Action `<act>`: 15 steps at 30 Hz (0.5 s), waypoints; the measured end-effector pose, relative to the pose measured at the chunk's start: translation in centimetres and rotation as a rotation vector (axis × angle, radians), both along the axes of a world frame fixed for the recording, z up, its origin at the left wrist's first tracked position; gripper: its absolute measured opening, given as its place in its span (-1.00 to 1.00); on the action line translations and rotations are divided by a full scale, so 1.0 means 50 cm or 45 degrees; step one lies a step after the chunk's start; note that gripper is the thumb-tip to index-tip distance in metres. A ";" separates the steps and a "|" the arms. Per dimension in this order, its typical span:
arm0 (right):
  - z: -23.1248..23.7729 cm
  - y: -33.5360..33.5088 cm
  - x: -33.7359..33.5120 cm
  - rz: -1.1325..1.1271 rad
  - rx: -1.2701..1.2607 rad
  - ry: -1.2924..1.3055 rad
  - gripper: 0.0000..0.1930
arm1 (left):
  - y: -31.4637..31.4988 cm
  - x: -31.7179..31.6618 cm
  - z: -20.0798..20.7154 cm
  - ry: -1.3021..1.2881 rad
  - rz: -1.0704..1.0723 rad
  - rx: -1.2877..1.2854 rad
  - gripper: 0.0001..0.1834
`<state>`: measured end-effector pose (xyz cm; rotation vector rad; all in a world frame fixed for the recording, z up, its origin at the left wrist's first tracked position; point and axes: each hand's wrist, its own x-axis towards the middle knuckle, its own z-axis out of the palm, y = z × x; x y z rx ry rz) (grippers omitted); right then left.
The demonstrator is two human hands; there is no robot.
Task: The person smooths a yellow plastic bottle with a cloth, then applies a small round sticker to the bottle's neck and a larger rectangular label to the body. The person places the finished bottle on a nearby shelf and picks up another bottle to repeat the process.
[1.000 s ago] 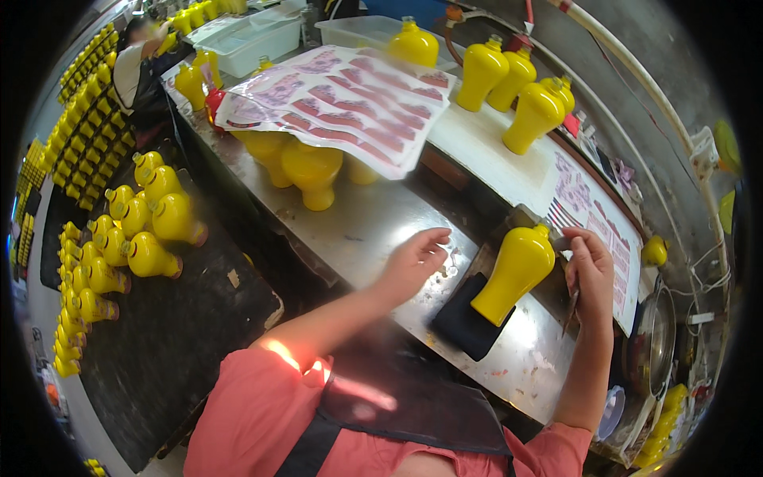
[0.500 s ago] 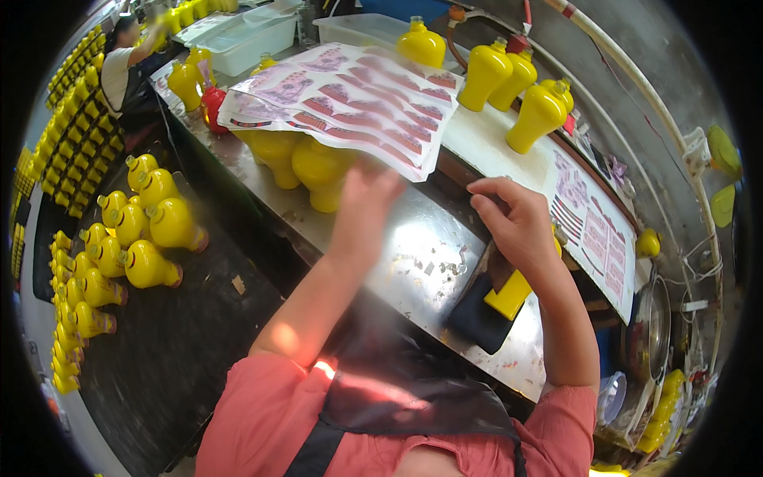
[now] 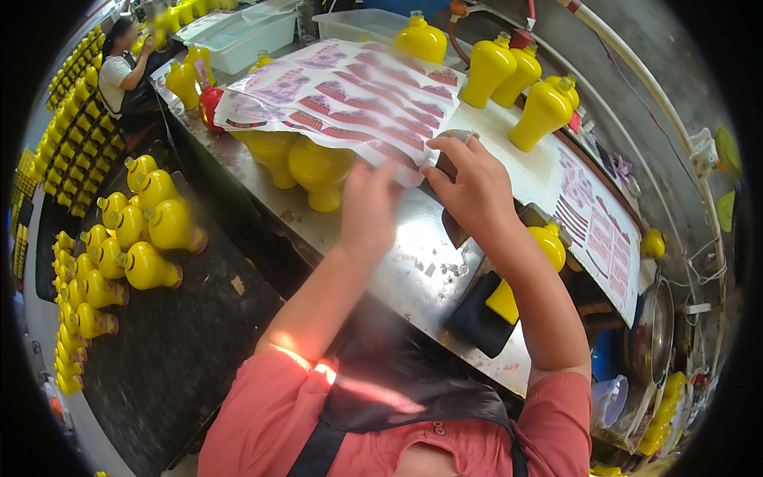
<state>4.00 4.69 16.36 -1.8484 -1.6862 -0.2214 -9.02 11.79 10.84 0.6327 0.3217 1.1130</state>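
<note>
A stack of white sheets (image 3: 373,99) printed with pink and purple patterns rests on top of upside-down yellow bottles (image 3: 318,171). My right hand (image 3: 475,179) is closed at the near right corner of the sheets, thumb and forefinger pinching the paper edge. Close by on the left, my left hand (image 3: 372,207) is at the near edge; motion smears its fingers, so their grip does not show. Under my right forearm, a yellow bottle (image 3: 548,242) lies tilted over a black pad (image 3: 483,322) on the metal worktop (image 3: 413,270).
Several yellow bottles (image 3: 151,222) stand on the dark surface at left. More bottles (image 3: 486,71) line the back right, near another printed sheet (image 3: 596,230). Clear plastic tubs (image 3: 238,40) and a red object (image 3: 211,107) sit farther back. Another person (image 3: 123,71) works at far left.
My right hand has moved left and forward from above the worktop to the corner of the sheets. My left hand has shifted slightly right. The other person's arm has lowered.
</note>
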 end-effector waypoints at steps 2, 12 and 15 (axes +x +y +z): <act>-0.001 0.014 0.004 0.011 -0.032 0.022 -0.62 | 0.003 0.000 -0.002 0.023 0.017 -0.007 -0.69; -0.007 0.062 0.039 0.180 -0.081 -0.100 -0.69 | 0.015 0.000 -0.017 0.006 0.001 -0.013 -0.73; 0.003 0.084 0.060 0.215 -0.030 -0.186 -0.80 | 0.022 -0.002 -0.032 0.098 -0.059 -0.026 -0.65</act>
